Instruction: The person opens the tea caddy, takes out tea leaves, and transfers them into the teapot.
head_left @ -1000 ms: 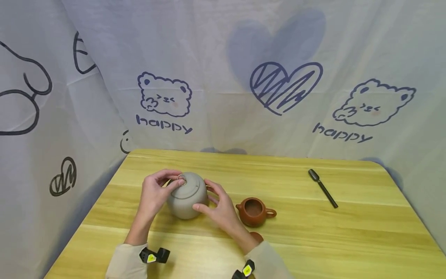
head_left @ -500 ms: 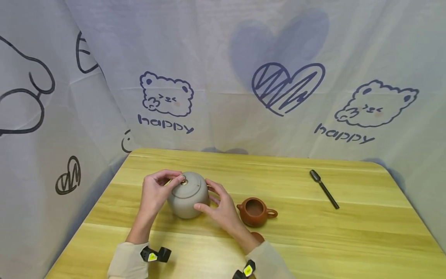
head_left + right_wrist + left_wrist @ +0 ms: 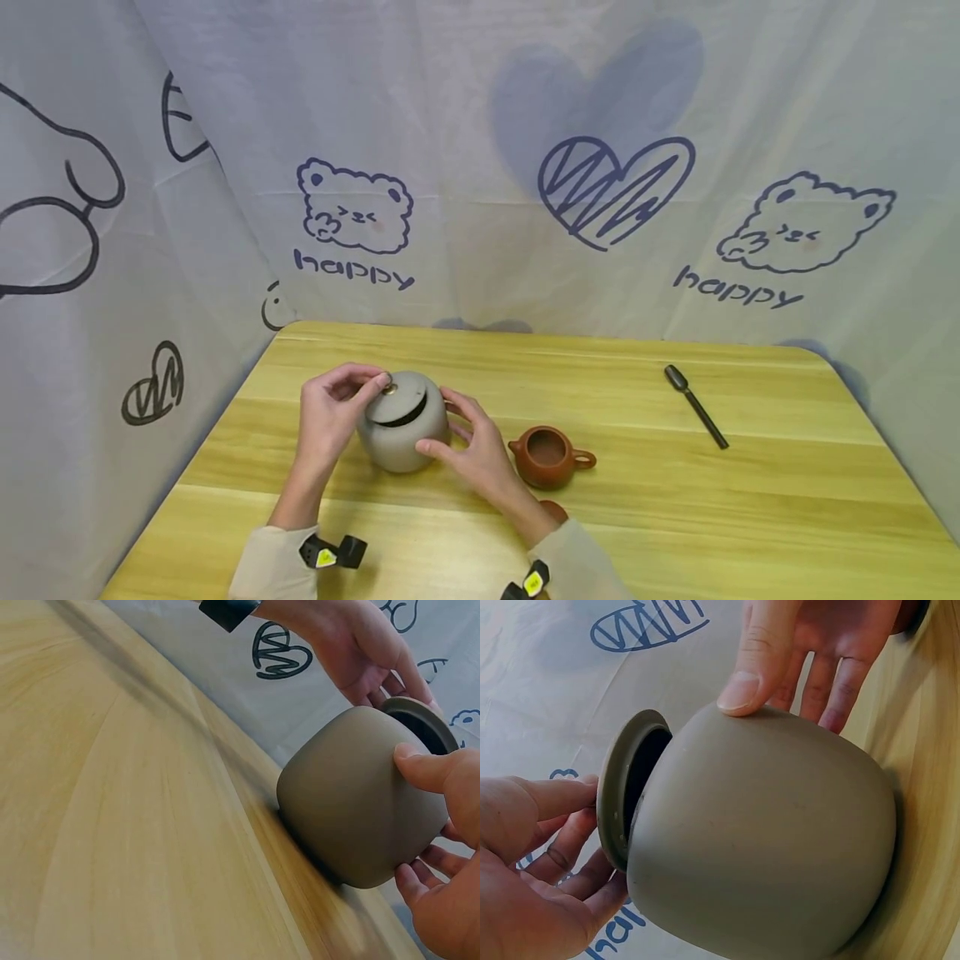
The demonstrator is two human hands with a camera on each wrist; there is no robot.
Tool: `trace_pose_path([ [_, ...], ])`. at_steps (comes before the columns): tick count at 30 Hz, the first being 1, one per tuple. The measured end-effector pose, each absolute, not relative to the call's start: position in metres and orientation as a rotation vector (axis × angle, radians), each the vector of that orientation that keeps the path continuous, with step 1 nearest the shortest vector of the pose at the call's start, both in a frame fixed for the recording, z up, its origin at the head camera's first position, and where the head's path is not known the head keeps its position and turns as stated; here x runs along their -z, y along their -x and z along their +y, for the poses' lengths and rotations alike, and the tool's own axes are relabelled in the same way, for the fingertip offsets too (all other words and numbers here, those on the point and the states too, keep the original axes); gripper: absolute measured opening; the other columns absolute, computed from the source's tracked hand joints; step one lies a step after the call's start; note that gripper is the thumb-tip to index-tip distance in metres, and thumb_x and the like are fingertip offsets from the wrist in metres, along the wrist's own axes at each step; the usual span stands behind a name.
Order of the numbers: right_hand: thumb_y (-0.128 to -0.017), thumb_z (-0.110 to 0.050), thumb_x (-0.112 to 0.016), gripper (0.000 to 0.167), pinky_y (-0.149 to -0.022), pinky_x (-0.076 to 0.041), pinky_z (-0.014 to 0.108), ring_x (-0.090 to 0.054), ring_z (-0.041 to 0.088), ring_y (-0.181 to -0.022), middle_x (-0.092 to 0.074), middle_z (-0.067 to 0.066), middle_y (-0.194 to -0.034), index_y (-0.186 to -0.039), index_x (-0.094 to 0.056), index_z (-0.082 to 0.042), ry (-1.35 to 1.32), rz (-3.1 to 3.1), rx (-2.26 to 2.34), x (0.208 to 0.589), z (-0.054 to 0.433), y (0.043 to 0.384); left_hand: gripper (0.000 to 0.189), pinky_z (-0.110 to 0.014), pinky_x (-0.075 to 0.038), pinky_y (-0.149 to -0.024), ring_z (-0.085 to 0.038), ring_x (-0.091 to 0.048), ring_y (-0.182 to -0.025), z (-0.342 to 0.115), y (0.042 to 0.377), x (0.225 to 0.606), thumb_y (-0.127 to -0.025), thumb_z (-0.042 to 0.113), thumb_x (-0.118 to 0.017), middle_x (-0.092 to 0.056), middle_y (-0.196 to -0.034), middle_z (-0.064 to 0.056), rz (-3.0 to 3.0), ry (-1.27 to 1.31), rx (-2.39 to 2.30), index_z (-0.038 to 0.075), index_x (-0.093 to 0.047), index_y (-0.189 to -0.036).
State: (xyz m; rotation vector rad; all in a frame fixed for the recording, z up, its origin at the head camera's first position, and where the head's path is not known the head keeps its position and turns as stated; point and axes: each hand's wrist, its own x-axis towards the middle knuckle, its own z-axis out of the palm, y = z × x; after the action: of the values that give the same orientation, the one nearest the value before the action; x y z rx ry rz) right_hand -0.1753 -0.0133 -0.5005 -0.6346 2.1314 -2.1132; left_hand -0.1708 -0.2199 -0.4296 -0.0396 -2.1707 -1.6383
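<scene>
A grey, round-bellied ceramic jar (image 3: 401,454) stands on the wooden table, left of centre. My left hand (image 3: 328,412) pinches the small knob on its lid (image 3: 397,404). The lid is tilted, its near edge raised off the mouth, so a dark gap shows along the front. In the left wrist view the lid's inner rim stands apart from the jar on one side. My right hand (image 3: 476,442) grips the jar's right side, thumb at the front and fingers behind, as the right wrist view (image 3: 450,802) also shows.
A reddish-brown clay teapot (image 3: 551,477), uncovered, sits just right of my right hand, handle to the right. A small reddish-brown round piece (image 3: 555,510) is partly hidden by my right forearm. Farther right lies a dark scoop (image 3: 697,408). A printed cloth (image 3: 480,250) hangs behind the table.
The jar's lid has gone from seated flat to tilted, its front edge lifted by my left hand. My right hand keeps its hold on the jar.
</scene>
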Motion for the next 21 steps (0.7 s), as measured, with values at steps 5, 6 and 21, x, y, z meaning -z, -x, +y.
trace_pose_path([
  [5,-0.088,-0.016,-0.084,0.074,-0.113,-0.043,0.040,-0.046,0.025,-0.140,-0.047,0.005,-0.154,-0.153,-0.048,-0.014,0.631,2.157,2.088,0.501,-0.013,0.175,0.010,-0.017,-0.056,-0.071,-0.010,-0.069,-0.077,-0.221,0.170,0.427,-0.091,0.007,-0.079,-0.075,-0.091,-0.015,-2.127,0.027,1.646,-0.002,-0.077,-0.094],
  [6,-0.088,-0.017,-0.084,0.074,-0.113,-0.043,0.041,-0.046,0.025,-0.139,-0.047,0.005,-0.154,-0.153,-0.048,-0.014,0.629,2.160,2.085,0.502,-0.012,0.175,0.010,-0.017,-0.056,-0.070,-0.010,-0.069,-0.077,-0.221,0.169,0.426,-0.091,0.007,-0.080,-0.075,-0.091,-0.015,-2.121,0.027,1.649,-0.002,-0.077,-0.094],
  [21,-0.088,-0.012,-0.083,0.073,-0.113,-0.043,0.045,-0.047,0.029,-0.139,-0.048,0.008,-0.153,-0.152,-0.049,-0.011,0.636,2.148,2.107,0.503,-0.012,0.175,0.013,-0.016,-0.053,-0.061,-0.007,-0.069,-0.072,-0.237,0.167,0.421,-0.089,0.008,-0.081,-0.076,-0.085,-0.005,-2.011,-0.037,1.649,-0.003,-0.078,-0.095],
])
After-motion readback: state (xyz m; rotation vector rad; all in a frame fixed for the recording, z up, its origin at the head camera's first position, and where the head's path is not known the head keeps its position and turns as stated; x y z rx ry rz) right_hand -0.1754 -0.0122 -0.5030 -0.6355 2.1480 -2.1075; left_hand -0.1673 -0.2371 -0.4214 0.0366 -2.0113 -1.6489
